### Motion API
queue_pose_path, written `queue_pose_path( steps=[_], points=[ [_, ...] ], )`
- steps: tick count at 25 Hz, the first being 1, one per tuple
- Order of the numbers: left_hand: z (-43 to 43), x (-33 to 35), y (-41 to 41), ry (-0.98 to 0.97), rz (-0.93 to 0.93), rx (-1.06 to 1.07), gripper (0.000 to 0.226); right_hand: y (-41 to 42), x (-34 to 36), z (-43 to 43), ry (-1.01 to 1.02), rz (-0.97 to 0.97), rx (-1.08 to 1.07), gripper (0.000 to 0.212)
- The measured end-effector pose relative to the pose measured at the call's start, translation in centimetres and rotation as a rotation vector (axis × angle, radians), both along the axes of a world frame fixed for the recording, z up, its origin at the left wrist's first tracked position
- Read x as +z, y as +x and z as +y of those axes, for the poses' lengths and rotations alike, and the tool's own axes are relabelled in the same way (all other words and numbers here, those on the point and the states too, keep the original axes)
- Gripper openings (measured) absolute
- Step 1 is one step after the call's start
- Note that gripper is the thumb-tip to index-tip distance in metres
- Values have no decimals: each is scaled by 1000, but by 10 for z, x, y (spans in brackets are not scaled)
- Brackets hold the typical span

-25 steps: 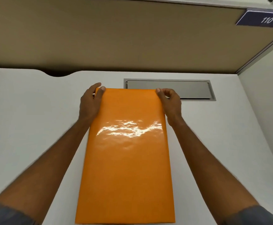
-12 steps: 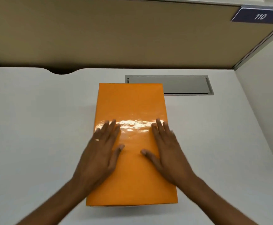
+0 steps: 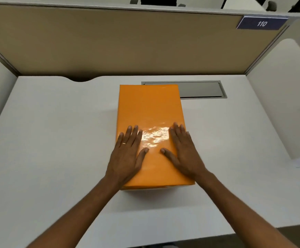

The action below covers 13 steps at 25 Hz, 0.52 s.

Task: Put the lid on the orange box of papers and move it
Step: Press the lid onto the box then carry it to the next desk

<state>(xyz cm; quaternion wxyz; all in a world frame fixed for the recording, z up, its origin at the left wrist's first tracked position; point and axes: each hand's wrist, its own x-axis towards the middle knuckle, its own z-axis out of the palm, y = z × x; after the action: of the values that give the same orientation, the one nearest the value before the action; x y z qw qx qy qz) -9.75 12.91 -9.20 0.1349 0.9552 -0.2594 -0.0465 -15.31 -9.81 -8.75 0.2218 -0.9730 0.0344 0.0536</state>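
- Desk point(image 3: 56, 158): white, matte, bare apart from the box. A curved cut-out sits in the rear edge at 11 o'clock; the front edge runs out of view toward 5 o'clock.
- Partition point(image 3: 110, 43): tan fabric panel closing the rear of the cubicle at 12 o'clock. White side panels stand at 9 and 3 o'clock.
- Orange box point(image 3: 149, 108): stands near desk centre, long axis running 6 to 12 o'clock. The glossy lid point(image 3: 151, 169) covers it fully; a thin line of the box body shows under the near edge.
- Cable hatch point(image 3: 201, 89): grey recessed flap just beyond the box's far right corner, at 1 o'clock.
- Left hand point(image 3: 127, 154): spread flat, palm down, on the near left of the lid. 1 ring is visible.
- Right hand point(image 3: 185, 154): spread flat, palm down, on the near right of the lid, overlapping the right edge.
- Number plate point(image 3: 261, 23): dark, reads 110, at 2 o'clock.
- Risk 1: both palms load the near half only; the far end may stay unseated.
- Risk 2: the glossy surface may let flat palms slip during a push.
- Risk 3: lifting by the lid could leave the paper-laden body behind.
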Motion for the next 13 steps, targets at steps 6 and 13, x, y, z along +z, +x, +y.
queue_pose_path(
  steps=[6,13],
  points=[
    [60,9,-45,-694,578,500,68,-74,28,-3,674,43,-544,55],
    [84,31,-42,-846,945,502,85,-87,29,-8,922,156,-576,44]
  ],
)
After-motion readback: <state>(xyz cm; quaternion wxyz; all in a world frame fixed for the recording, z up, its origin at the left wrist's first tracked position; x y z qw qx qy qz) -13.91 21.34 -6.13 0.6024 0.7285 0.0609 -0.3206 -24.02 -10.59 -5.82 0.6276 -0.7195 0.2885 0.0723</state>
